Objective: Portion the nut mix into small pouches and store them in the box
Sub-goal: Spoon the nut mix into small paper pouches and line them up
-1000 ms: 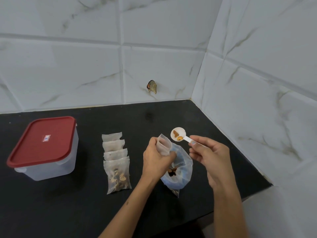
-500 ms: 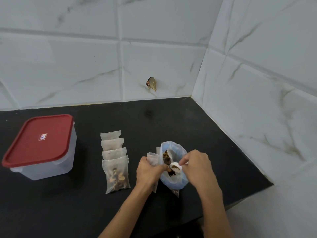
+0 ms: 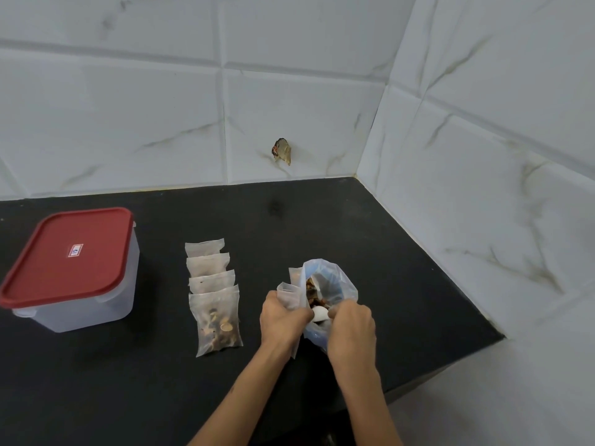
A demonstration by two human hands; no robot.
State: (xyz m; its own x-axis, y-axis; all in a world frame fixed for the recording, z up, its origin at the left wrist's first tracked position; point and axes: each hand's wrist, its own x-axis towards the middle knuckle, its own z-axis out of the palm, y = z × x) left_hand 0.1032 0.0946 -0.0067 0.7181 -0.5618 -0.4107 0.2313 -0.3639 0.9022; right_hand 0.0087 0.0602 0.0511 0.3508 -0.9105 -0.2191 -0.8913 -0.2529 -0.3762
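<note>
Left grip: my left hand (image 3: 283, 317) is curling its fingers around a small empty pouch (image 3: 291, 291), pinching it just beside the big bag.
Right grip: my right hand (image 3: 351, 329) is closing around the handle of a white spoon (image 3: 320, 314); its bowl is lying at the mouth of the bag, between my two hands.
Nut mix: it is sitting inside the bluish plastic bag (image 3: 341, 284), which is standing open on the black counter (image 3: 322, 214), near the wall corner.
Filled pouch: one pouch with nuts (image 3: 217, 320) is lying flat on the counter, left of my hands.
Other pouches: three small pouches (image 3: 207, 263) are lying behind it in an overlapping row; their contents I cannot tell.
Box: the clear box (image 3: 80, 304) with the red lid (image 3: 67, 255) on is standing at the far left, well apart from the pouches.
</note>
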